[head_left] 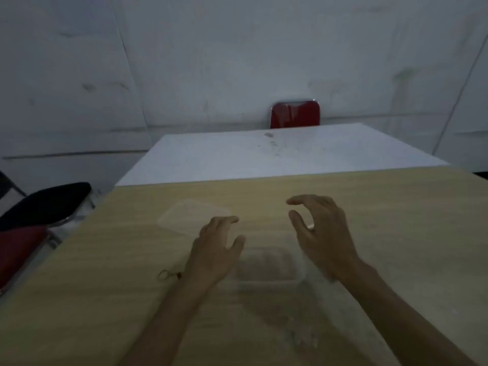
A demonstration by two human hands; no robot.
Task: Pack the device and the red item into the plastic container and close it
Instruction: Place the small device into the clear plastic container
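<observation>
A clear plastic container [266, 265] sits on the wooden table [396, 233], between my two hands. Its clear lid [184, 215] lies flat on the table, farther away and to the left. My left hand [214, 249] hovers at the container's left side, fingers apart and holding nothing. My right hand [322, 231] hovers at the container's right side, fingers curved and spread, also holding nothing. A small looped cord with a red bit [170, 274] lies just left of my left wrist. The picture is dark and blurred; I cannot make out the device.
A white table [277, 151] adjoins the wooden one at the far side. A red chair back [295, 114] stands behind it. At the left edge are a black chair seat [45, 203] and a red chair seat [18, 247].
</observation>
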